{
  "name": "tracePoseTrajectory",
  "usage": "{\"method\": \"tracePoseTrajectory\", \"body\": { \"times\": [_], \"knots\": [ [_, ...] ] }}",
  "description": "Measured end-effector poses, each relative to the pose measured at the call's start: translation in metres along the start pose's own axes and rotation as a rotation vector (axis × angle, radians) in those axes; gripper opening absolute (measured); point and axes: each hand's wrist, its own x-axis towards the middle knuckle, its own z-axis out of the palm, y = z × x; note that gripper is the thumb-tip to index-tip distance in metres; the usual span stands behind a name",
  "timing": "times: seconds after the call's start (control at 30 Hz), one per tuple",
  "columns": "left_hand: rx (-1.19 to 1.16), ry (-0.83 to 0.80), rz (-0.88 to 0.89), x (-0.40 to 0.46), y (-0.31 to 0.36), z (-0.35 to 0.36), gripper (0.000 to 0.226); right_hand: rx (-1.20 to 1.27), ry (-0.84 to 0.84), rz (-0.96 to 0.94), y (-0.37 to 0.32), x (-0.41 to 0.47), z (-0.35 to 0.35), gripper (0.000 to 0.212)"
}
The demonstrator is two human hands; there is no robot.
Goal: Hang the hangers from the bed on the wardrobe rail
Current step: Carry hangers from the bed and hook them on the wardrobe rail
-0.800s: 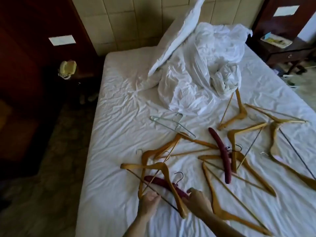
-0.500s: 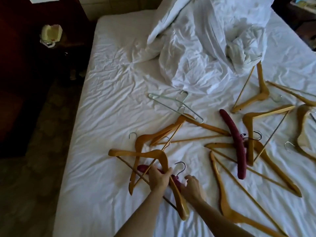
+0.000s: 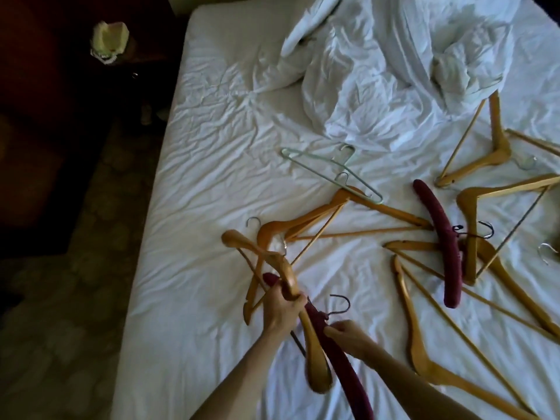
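Meanwhile left hand [image 3: 283, 313] grips wooden hanger [image 3: 315, 353], right hand [image 3: 348, 336] pinches maroon hanger [image 3: 342, 371]

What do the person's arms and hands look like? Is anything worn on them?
Both forearms come in bare from the bottom edge: no sleeves show. The left hand and right hand wear no gloves. No watch, bracelet or ring can be seen, though the picture is dim and a little blurred.

A bed [image 3: 212, 183] with a wrinkled white sheet fills the view, a crumpled duvet [image 3: 378, 86] heaped at its head. Dim patterned floor [image 3: 75, 298] and dark wooden furniture [image 3: 39, 101] lie left.
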Motion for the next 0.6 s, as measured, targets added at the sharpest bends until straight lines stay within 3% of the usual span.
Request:
{"method": "tracePoseTrajectory", "body": {
  "times": [0.17,0.23,0.3,0.37,0.5,0.6],
  "knots": [
    [-0.155,0.017,-0.032,-0.068,0.007,-0.1,0.02,0.343,0.003,-0.011,-0.033,-0.074,0.013,0.014],
    [-0.172,0.04,-0.024,-0.101,0.018,-0.138,0.015,0.353,0.05,-0.025,-0.047,-0.102,0.015,0.035],
    [-0.18,0.037,-0.032,-0.139,0.032,-0.175,0.02,0.327,-0.034,-0.088,-0.065,-0.129,0.018,0.067],
    [-0.183,0.024,-0.051,-0.179,0.045,-0.208,0.025,0.321,-0.134,-0.149,-0.096,-0.159,0.024,0.082],
    [-0.247,0.172,-0.072,-0.248,0.054,-0.268,0.019,0.323,-0.048,-0.308,-0.195,-0.236,0.047,0.057],
    [-0.39,0.382,-0.103,-0.302,0.052,-0.309,0.023,0.175,-0.154,-0.467,-0.268,-0.303,0.076,0.044]
  ]
}}
